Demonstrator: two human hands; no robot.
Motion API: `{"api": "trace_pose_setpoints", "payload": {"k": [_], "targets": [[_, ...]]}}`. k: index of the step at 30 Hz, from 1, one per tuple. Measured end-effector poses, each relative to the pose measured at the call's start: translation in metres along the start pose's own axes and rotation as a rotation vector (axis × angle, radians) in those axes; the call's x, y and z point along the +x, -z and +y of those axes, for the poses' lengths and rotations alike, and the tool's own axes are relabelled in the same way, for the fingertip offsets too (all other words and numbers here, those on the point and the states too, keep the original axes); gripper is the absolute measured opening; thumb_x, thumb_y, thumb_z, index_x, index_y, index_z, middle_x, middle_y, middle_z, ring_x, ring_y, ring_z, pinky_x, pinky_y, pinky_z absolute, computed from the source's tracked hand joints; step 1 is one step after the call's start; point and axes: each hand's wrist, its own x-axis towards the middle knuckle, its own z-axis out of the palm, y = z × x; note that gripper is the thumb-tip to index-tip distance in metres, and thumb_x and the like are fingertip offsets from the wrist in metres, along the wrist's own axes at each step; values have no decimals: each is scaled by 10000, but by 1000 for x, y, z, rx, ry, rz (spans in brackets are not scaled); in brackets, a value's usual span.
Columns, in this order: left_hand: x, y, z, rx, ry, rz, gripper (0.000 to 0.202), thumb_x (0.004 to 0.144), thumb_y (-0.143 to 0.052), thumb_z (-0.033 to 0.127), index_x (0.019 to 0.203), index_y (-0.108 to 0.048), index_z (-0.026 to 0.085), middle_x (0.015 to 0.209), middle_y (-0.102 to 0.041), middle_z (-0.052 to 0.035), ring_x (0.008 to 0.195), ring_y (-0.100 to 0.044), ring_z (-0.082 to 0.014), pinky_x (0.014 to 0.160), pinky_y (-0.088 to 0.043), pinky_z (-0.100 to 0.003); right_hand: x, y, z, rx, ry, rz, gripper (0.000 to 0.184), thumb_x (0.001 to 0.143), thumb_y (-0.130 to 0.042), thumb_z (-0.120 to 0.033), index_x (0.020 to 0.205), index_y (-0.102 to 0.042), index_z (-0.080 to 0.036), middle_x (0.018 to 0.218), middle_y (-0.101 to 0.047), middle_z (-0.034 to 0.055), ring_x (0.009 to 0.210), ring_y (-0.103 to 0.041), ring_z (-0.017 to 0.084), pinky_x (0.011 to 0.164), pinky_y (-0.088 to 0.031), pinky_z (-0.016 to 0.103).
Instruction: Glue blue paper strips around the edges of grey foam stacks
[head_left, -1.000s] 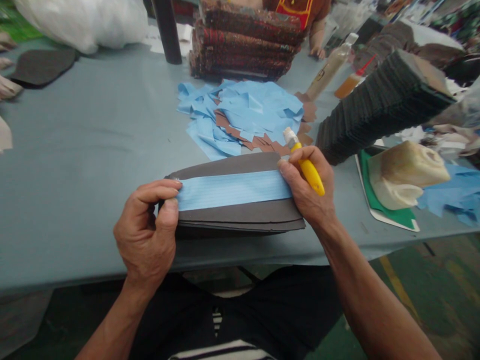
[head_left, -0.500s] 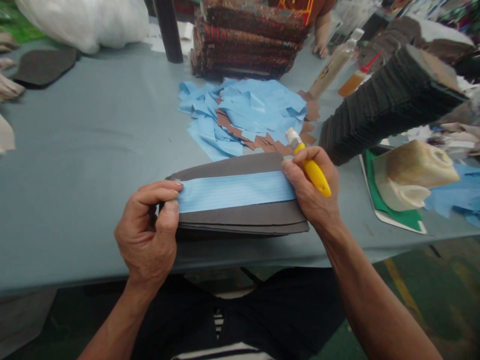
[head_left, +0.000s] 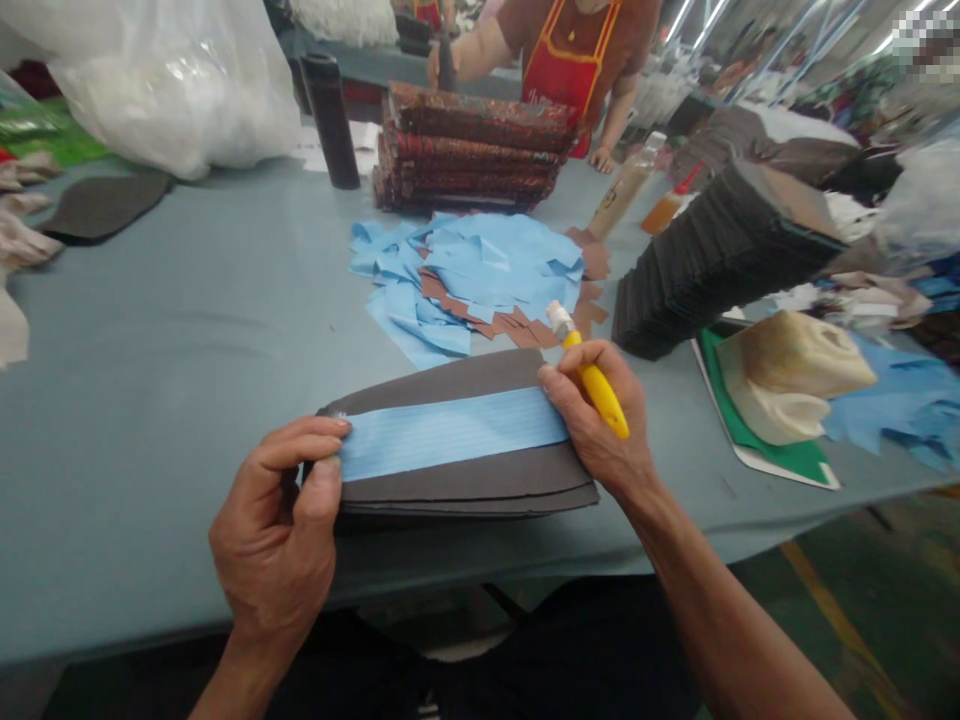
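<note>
A light blue fabric strip (head_left: 450,435) with fine lines lies lengthwise across a stack of dark grey sheets (head_left: 465,484) near the table's front edge. My left hand (head_left: 281,520) pinches the strip's left end between thumb and fingers. At the other end, my right hand (head_left: 604,425) has its thumb and fingertip at the strip's right end. The same hand grips a paintbrush (head_left: 600,390) with a yellow handle, its pale bristles pointing up and away from me. Fingers cover both ends of the strip.
Beyond the sheets lies a heap of blue scraps (head_left: 502,260). Behind it are bundled dark red pieces (head_left: 472,150) and a black cylinder (head_left: 331,120). A tall dark stack (head_left: 720,260) leans at right, near a yellowed block (head_left: 795,370). A person in a red apron (head_left: 566,70) stands opposite.
The view has tilted upward, so the table's things sit lower in the picture and more of the person opposite shows. Both hands keep their hold on the strip and brush.
</note>
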Motion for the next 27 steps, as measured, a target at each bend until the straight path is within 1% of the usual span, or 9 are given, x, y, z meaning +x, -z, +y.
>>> {"api": "trace_pose_setpoints", "payload": {"k": [7,12,15,19,21,27], "targets": [[2,-1,-5,24,-43,40,74,919,-711,190,963,-736,245,1033,-812,14,1023,-767,-160,1018,-579,-294,2,3,0,15,8,-3,208,893,-730,-282,817,-540,-243,662,-458,-88,554,-413,91,521,-328,259],[1,-1,-4,35,-32,48,94,908,-716,196,968,-744,261,1043,-812,23,1026,-767,-157,1011,-579,-282,4,4,1,40,-15,-23,210,897,-746,-299,839,-552,-243,658,-472,-92,548,-419,90,516,-332,254],[0,1,-4,39,-9,44,92,907,-716,212,974,-748,266,1054,-813,20,1036,-767,-168,1021,-577,-295,6,3,1,52,-45,-14,227,897,-754,-320,847,-546,-243,659,-501,-89,558,-458,94,525,-354,254],[-2,2,-3,52,27,39,83,890,-726,235,965,-749,262,1060,-817,-1,1036,-773,-211,1028,-588,-358,6,3,-1,89,-60,1,246,919,-730,-367,883,-517,-250,689,-613,-70,610,-596,119,580,-453,262],[-2,1,-1,52,45,47,76,882,-728,232,951,-745,259,1047,-818,-6,1030,-775,-216,1012,-594,-358,6,2,-1,110,-55,11,249,929,-712,-380,901,-499,-256,704,-651,-64,637,-643,131,600,-492,271],[0,-1,7,73,66,51,46,895,-718,254,939,-731,259,1047,-816,-14,1028,-776,-215,1012,-599,-363,6,1,-1,134,-54,25,269,917,-739,-394,914,-507,-258,723,-686,-61,627,-652,128,583,-510,269]]}}
